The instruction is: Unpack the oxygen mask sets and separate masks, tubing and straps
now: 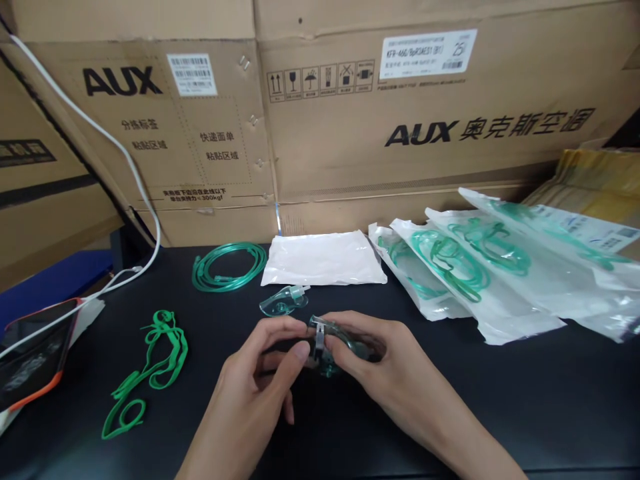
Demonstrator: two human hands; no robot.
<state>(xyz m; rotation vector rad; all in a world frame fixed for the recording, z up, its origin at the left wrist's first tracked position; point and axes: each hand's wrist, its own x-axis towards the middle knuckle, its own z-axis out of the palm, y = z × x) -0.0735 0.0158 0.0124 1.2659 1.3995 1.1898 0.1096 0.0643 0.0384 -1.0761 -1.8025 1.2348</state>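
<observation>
Over the front of the black table, both my hands are around a clear, green-tinted oxygen mask. My right hand is closed on its right side, and the fingers cover much of it. From the left, the curled fingers and thumb of my left hand pinch at the mask's edge, by a small pale strip. Just beyond my hands lies a second clear mask with a pale connector. Off to the left, green elastic straps lie in a loose tangle.
Coiled green tubing and a white packet lie at the back. Several sealed pouches with green tubing overlap at the right. A phone and white cable are at the left. Large cardboard boxes wall off the far side.
</observation>
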